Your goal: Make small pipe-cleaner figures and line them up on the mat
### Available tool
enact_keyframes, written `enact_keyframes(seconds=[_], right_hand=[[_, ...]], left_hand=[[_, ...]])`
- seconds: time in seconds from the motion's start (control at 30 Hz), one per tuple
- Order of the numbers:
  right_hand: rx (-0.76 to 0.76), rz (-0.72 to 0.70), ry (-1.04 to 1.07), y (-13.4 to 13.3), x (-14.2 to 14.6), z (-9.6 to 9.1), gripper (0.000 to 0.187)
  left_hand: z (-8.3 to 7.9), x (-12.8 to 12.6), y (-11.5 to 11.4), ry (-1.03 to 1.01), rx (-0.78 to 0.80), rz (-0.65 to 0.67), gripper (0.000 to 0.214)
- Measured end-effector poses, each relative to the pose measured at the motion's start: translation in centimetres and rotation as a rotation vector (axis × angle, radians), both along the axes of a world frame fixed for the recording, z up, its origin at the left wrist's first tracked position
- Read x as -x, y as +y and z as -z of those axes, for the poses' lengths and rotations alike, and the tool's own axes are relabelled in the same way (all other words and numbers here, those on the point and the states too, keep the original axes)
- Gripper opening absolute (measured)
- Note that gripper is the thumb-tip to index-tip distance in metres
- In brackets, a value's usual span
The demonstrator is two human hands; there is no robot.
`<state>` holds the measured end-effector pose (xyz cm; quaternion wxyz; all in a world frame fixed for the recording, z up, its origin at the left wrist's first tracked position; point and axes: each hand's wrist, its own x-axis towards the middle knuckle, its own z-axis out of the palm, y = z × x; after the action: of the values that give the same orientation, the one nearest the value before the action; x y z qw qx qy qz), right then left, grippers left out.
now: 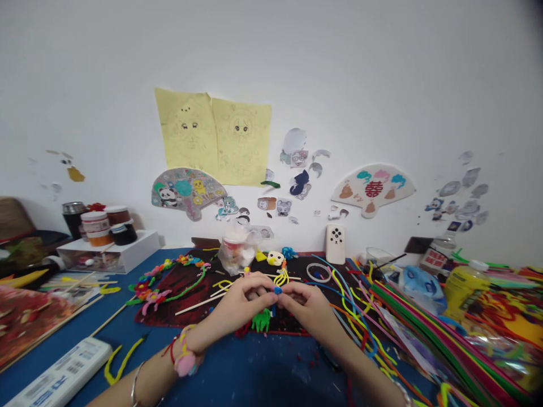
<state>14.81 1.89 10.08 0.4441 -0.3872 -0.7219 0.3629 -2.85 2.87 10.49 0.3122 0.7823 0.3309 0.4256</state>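
Note:
My left hand (245, 299) and my right hand (306, 304) meet in the middle, thumbs and fingertips pinched around a small blue pipe-cleaner piece (278, 290). Yellow pipe-cleaner loops (280, 276) stand up just above it; whether they are joined to the blue part I cannot tell. Below the hands lies a bright green fuzzy shape (261, 320) on the dark mat (186, 291). Thin wooden sticks (198, 306) lie left of my left hand. Blue, yellow and orange pipe cleaners (348, 294) spread out beyond my right hand.
A colourful pipe-cleaner garland (146, 288) curves at the left, near a long white box (63, 373). Paint jars (97, 226) stand on a clear case. A white phone (335, 244) leans on the wall. At right are bundled pipe cleaners (449, 345) and a yellow bottle (466, 285).

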Motion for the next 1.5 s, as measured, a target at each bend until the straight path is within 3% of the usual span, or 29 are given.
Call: enact_keyframes(seconds=[0.13,0.27,0.43,0.63,0.83,0.93,1.13,1.27,1.33,1.5], right_hand=[[-0.095,0.042,0.038,-0.3,0.1,-0.1,0.015],[-0.147,0.029,0.030,-0.6,0.0,-0.3,0.014],[-0.298,0.152,-0.083,-0.9,0.0,-0.3,0.009],[-0.574,0.192,-0.228,-1.1,0.0,-0.1,0.014],[-0.768,0.161,-0.338,-0.8,-0.2,0.6,0.021],[-0.693,0.180,-0.306,-0.5,-0.2,0.5,0.020],[-0.226,0.088,-0.078,0.3,-0.7,-0.2,0.016],[-0.232,0.129,-0.081,0.3,-0.7,-0.3,0.011],[-0.247,0.137,-0.095,0.3,-0.5,-0.3,0.011],[-0.303,0.127,-0.196,0.2,-0.2,0.2,0.009]], left_hand=[[-0.3,-0.2,-0.5,0.065,-0.004,-0.050,0.020],[-0.4,-0.4,-1.1,0.165,-0.206,-0.187,0.014],[0.2,-0.6,-1.5,0.239,-0.305,-0.214,0.012],[0.4,-1.0,-1.8,0.235,-0.286,-0.237,0.015],[0.4,-1.2,-1.4,0.199,-0.154,-0.194,0.018],[0.5,-1.0,-1.0,0.176,-0.104,-0.172,0.019],[1.1,-1.0,-0.2,0.089,0.051,-0.130,0.024],[1.5,-1.1,0.1,0.011,0.287,-0.036,0.032],[1.5,-1.1,0.1,-0.002,0.328,-0.015,0.032],[1.3,-1.2,-0.4,0.087,0.121,-0.110,0.024]])
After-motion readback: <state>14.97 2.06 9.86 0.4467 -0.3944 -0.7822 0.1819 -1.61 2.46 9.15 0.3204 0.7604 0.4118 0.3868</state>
